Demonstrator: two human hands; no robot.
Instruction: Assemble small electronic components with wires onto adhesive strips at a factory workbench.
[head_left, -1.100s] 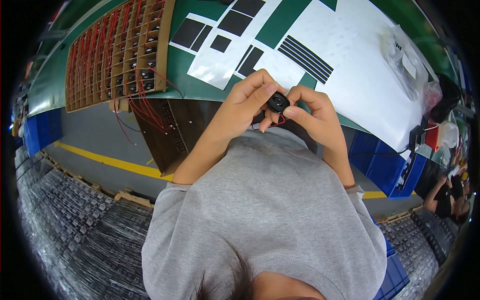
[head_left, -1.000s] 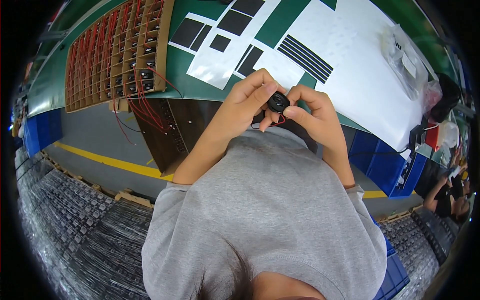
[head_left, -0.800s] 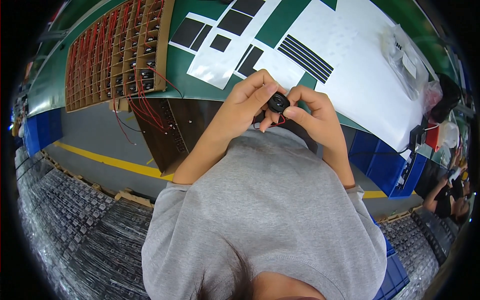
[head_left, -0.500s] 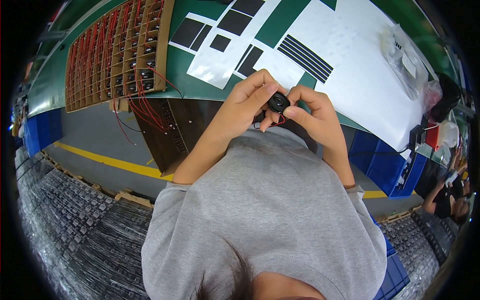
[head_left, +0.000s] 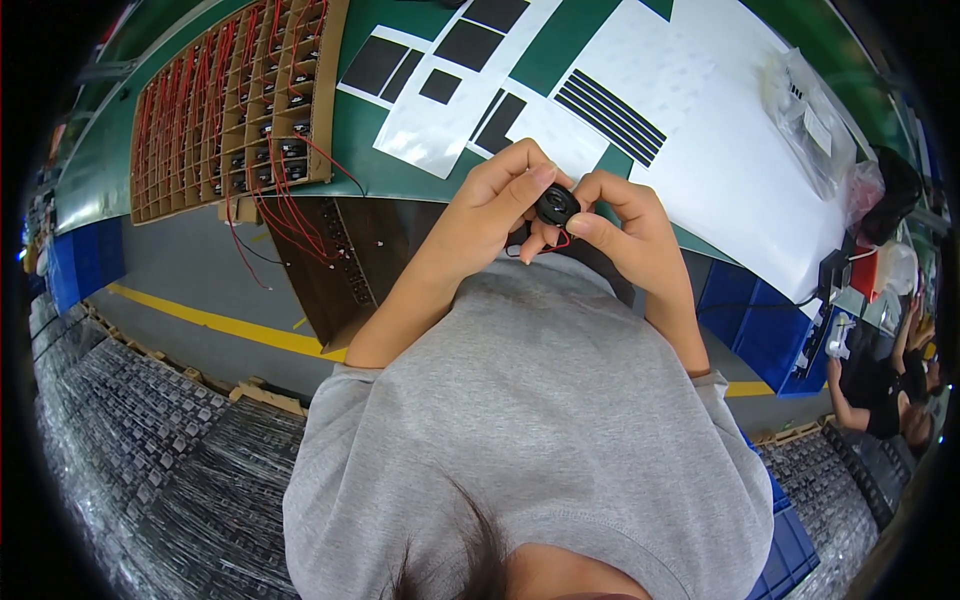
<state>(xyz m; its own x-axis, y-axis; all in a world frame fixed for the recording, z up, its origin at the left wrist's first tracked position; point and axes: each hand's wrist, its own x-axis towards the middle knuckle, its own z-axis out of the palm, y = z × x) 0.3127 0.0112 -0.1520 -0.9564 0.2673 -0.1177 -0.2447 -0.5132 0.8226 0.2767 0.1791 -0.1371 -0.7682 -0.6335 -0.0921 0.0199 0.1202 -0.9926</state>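
Between my two hands is a small round black speaker (head_left: pixel 557 204) with its ring-shaped face turned up. My left hand (head_left: pixel 498 205) is closed on its left side, thumb on the rim. The thumb and fingertips of my right hand (head_left: pixel 630 222) pinch its right edge. A red wire (head_left: pixel 556 243) hangs below the speaker near my fingers; part of it is hidden by them. Just beyond my hands lies a white sheet (head_left: pixel 560 150) with black rectangular pads (head_left: pixel 500 122) on it.
A divided cardboard box (head_left: pixel 322 110) of black parts with red wires stands at left on the green table (head_left: pixel 400 195); several wires dangle over the edge. Black strips (head_left: pixel 610 115) and a clear plastic bag (head_left: pixel 808 130) lie right. Blue bins (head_left: pixel 745 310) stand below, near a co-worker (head_left: pixel 885 390).
My hands and the speaker look unmoved. At far right, the co-worker's arm has shifted left toward the blue bin, with a white object at the hand.
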